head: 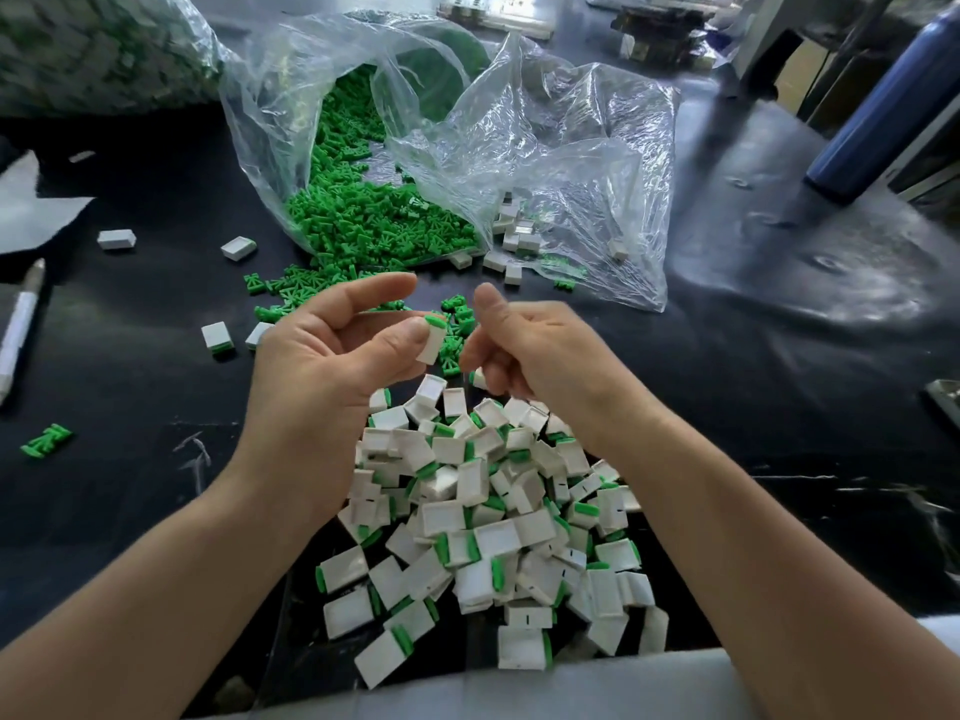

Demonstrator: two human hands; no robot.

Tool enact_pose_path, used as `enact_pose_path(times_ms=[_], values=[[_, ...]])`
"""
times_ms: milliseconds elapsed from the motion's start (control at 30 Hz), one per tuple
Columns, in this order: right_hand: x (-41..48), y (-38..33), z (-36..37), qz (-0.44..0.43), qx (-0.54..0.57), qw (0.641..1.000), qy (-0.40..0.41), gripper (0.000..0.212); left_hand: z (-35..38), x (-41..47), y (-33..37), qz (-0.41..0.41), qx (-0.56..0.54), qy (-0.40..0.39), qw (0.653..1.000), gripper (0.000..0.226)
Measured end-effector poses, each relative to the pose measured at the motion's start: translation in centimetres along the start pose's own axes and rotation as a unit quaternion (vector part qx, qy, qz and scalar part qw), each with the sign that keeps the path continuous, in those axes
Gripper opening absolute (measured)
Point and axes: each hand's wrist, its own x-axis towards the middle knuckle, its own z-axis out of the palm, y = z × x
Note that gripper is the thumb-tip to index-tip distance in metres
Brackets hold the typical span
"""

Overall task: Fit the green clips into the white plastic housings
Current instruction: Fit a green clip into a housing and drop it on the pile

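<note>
My left hand (332, 356) pinches a white housing (430, 348), green clip (435, 319) on top; my curled right hand (524, 350), I can't tell. A half-pushed clip may pop out.

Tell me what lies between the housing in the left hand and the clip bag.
Head view: loose green clips lie scattered on the black table between housing and bag.

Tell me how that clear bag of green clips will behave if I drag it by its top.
The clear bag looks thin and crumpled, so it will probably flop and stretch rather than slide. Its mouth lies open with green clips spilled out, so tugging would likely spill more.
</note>
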Motion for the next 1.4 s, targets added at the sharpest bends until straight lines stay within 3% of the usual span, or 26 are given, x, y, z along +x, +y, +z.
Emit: enact_pose_path(times_ms=[133,300,467,667,833,1000,1133,1267,1400], values=[[0.9,1.2,-1.6,0.002,-0.119,0.988,0.095,0.041,0.2,-0.5,0.2,0.025,0.041,-0.056,0.997,0.024],[1.8,2.1,-2.8,0.003,-0.305,0.941,0.144,0.021,0.8,-0.9,0.4,0.053,0.091,-0.082,0.991,0.023],[3.3,2.3,-2.6,-0.047,-0.368,0.920,0.129,0.034,0.7,-0.7,0.3,0.052,0.107,-0.049,0.992,0.026],[4.9,3.6,-2.0,-0.070,-0.426,0.901,0.039,0.059,0.2,-0.3,0.2,0.035,0.080,-0.018,0.996,0.025],[5.7,4.0,-2.3,-0.028,-0.461,0.887,0.008,0.048,0.2,-0.3,0.2,0.027,0.071,-0.026,0.997,0.025],[4.7,3.5,-2.3,-0.111,-0.438,0.881,0.139,0.032,0.1,-0.2,0.2,0.023,0.064,-0.019,0.997,0.023],[4.4,3.5,-2.4,-0.108,-0.408,0.904,0.072,0.041,0.2,-0.2,0.3,0.020,0.065,-0.019,0.998,0.019],[4.2,3.2,-2.2,-0.096,-0.440,0.893,0.006,0.045,0.2,-0.3,0.4,0.017,0.059,-0.020,0.998,0.023],[4.2,3.1,-2.4,-0.100,-0.432,0.896,0.015,0.035,0.2,-0.3,0.4,0.013,0.061,-0.021,0.998,0.025]])
